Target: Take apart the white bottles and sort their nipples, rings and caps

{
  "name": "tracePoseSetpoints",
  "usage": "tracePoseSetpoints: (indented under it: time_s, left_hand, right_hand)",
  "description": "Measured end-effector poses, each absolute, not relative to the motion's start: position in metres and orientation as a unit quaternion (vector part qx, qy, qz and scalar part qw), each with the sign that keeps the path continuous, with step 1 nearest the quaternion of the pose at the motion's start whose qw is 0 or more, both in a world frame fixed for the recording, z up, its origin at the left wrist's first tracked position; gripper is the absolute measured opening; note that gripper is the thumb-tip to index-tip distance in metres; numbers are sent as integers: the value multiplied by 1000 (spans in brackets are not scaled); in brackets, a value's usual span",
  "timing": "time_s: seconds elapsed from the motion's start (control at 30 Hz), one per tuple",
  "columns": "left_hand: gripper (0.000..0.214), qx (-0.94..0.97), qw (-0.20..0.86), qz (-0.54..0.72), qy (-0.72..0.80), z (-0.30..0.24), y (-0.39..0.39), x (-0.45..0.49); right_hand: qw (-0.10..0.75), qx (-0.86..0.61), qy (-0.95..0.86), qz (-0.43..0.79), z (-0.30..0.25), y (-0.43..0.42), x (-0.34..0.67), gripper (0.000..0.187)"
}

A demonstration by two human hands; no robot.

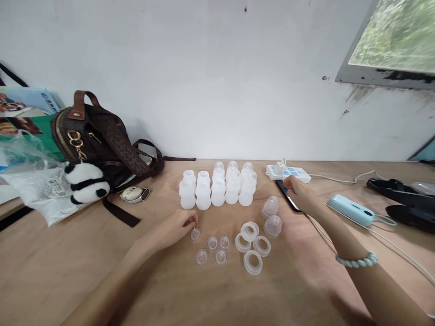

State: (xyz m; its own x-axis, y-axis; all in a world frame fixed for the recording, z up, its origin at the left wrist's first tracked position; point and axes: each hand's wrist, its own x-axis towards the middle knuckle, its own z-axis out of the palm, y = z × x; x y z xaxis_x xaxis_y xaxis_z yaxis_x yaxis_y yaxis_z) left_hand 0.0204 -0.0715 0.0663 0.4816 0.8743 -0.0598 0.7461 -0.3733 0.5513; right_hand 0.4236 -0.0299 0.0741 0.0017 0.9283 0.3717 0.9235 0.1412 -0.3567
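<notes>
My left hand point(183, 225) is closed, its fingertips at the tip of a clear bottle nipple point(195, 235) on the table. Several more nipples point(220, 258) lie to its right, flange down. My right hand point(299, 194) has its fingers bent together over the far part of a black phone point(288, 197), which lies flat; the fingertips are partly hidden. Between the hands are several translucent collar rings point(253, 263), some overlapping, and two clear domed caps point(273, 226). Behind them white baby bottles point(203, 198) stand in two rows. The left ones are uncapped; several at right carry clear domes point(249, 177).
A brown backpack point(102, 136) with a panda plush point(87, 183), a plastic bag point(44, 194) and a watch point(145, 194) occupy the left. A power strip point(299, 174), a light-blue device point(351, 209), cables and a black object point(401, 190) lie right. A wall closes off the back.
</notes>
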Motion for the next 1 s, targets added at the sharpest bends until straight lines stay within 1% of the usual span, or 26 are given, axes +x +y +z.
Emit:
tracePoseSetpoints:
  time_s: [0.17,0.27,0.37,0.5,0.57,0.63,0.7,0.87,0.93,1.0]
  left_hand:
    - [15,818,262,124,497,66,-71,21]
    - [14,819,266,127,493,66,-71,21]
    - [14,819,267,135,491,66,-71,22]
    - [17,818,256,156,491,66,-72,26]
    - [18,816,241,172,496,66,-72,30]
    - [19,812,223,188,505,66,-74,33]
    - [21,811,188,202,515,66,-76,36]
    - [26,838,35,224,496,69,-80,36]
    - [26,846,-9,238,477,68,-80,34]
    - [25,852,-48,269,446,66,-81,33]
  right_hand:
    - [232,-676,-699,18,53,-10,444,19]
    - [241,-661,-711,0,54,-10,433,19]
    - [269,-625,-732,-39,71,-17,408,19]
    - [296,-560,-768,-91,111,-25,357,17]
    - [294,-524,-791,-111,130,-23,329,19]
    - [273,-487,-821,-122,144,-13,300,21]
    - [242,-465,-842,-127,149,2,275,21]
    - [177,-461,-860,-130,138,38,235,8]
    - [172,-462,-860,-132,139,42,232,6]
    - [181,-465,-855,-139,150,39,239,9]
